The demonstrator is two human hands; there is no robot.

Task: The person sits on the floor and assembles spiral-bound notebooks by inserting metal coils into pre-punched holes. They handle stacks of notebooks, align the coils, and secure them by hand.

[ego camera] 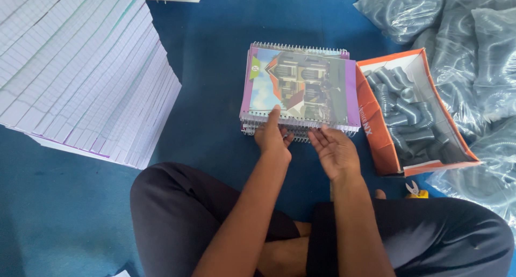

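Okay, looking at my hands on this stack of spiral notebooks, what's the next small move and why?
Probably close the right hand onto the near edge of the stack of spiral notebooks. The left hand already pinches that edge, thumb on the top cover, while the right lies open, palm up, beside the wire coils.

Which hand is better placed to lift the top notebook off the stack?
Left, probably. The left hand already grips the near edge of the top notebook, thumb on its cover. The right hand lies open, palm up, beside the spiral edge.
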